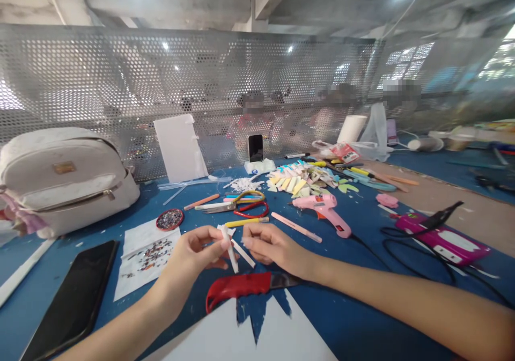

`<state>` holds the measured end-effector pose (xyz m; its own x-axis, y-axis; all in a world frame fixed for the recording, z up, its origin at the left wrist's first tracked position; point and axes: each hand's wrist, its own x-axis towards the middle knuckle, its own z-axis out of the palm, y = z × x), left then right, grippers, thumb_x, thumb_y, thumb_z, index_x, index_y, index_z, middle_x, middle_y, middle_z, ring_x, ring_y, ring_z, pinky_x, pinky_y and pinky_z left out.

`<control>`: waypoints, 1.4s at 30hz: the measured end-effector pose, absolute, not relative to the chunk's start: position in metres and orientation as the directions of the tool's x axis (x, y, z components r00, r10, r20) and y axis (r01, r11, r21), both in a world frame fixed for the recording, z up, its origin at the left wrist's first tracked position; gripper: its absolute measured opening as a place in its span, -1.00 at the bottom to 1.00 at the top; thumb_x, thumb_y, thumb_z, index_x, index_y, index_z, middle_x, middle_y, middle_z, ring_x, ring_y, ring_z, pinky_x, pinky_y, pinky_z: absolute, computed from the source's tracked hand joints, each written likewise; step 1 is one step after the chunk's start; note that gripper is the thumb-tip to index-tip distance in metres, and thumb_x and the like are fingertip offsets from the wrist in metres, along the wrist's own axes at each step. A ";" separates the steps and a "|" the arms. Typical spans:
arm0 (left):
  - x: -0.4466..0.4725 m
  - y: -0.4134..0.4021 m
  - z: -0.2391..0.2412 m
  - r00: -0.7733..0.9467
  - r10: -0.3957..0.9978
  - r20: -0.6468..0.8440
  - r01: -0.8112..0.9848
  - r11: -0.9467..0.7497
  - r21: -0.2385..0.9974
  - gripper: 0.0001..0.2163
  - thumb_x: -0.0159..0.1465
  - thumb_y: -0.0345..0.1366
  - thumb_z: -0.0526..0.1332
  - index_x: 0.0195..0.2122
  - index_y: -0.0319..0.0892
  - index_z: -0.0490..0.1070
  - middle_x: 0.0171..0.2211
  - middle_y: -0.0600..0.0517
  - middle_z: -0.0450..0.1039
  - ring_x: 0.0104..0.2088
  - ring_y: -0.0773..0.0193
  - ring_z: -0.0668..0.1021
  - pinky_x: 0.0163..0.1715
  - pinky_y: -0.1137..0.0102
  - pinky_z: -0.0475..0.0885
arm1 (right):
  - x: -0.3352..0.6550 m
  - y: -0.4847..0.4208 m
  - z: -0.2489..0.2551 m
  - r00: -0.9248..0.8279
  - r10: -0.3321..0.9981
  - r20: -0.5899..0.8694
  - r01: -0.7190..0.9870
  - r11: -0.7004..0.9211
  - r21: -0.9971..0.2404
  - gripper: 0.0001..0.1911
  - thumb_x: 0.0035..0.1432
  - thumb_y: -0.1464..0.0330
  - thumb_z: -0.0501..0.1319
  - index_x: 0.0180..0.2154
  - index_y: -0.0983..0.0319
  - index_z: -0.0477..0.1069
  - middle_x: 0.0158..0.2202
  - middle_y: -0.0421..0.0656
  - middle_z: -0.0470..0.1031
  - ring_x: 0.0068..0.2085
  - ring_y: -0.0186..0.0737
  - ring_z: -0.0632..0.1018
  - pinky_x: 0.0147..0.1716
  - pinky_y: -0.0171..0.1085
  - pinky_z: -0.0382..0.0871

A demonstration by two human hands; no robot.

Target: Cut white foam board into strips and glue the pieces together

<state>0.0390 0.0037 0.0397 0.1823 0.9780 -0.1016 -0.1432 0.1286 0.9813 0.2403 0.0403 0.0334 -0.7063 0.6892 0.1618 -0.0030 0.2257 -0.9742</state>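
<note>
Between thumb and fingers, my left hand [201,249] pinches a narrow white strip [232,256] that looks like folded paper or foam board. A second white strip [245,255] slants just right of it; whether it is held or lies on the table is unclear. My right hand [276,247] is closed beside the strips, its fingertips curled together, and anything in them is hidden. Below both hands lies a red-handled knife [241,287], its blade pointing right. Nearest me is a white sheet [241,337] with a jagged cut edge. Scissors [241,205] and a yellow pencil [246,222] lie just beyond the hands.
A pink glue gun [325,211] and magenta power strip [442,237] with black cables occupy the right. Left are a black phone [74,296], beads on paper [151,256] and a white backpack [64,181]. Paper scraps [300,178] lie before a perforated metal screen [201,82].
</note>
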 end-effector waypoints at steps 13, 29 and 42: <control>0.045 0.002 0.030 0.083 0.989 -0.121 -0.120 0.130 0.984 -0.60 -0.05 -0.04 0.50 -0.49 -0.21 0.38 -0.55 0.14 0.45 -0.52 0.41 0.51 -0.59 0.60 0.41 | 0.240 0.035 0.027 -0.849 0.527 0.043 0.059 0.176 -0.983 -0.60 0.32 0.04 0.11 -0.36 0.22 0.14 -0.58 -0.37 0.09 -0.55 -0.42 0.14 -0.53 -0.37 0.06; 0.045 -0.001 0.032 0.118 0.986 -0.117 -0.230 0.142 0.963 -0.67 0.02 -0.09 0.48 -0.41 -0.24 0.49 -0.46 0.05 0.53 -0.44 0.36 0.55 -0.48 0.56 0.48 | 0.237 0.032 0.029 -0.769 0.625 0.137 0.048 0.270 -0.962 -0.66 0.29 0.24 0.12 -0.48 0.22 0.13 -0.59 -0.37 0.04 -0.56 -0.45 0.09 -0.57 -0.38 -0.04; 0.048 -0.003 0.026 0.270 0.950 -0.159 -0.192 0.214 0.958 -0.70 0.07 -0.11 0.47 -0.34 -0.25 0.55 -0.44 -0.02 0.59 -0.45 0.30 0.59 -0.47 0.51 0.46 | 0.241 0.039 0.033 -0.673 0.720 0.169 -0.017 0.213 -0.977 -0.61 0.32 0.07 0.12 -0.40 0.22 0.17 -0.58 -0.38 0.11 -0.56 -0.44 0.13 -0.57 -0.38 0.00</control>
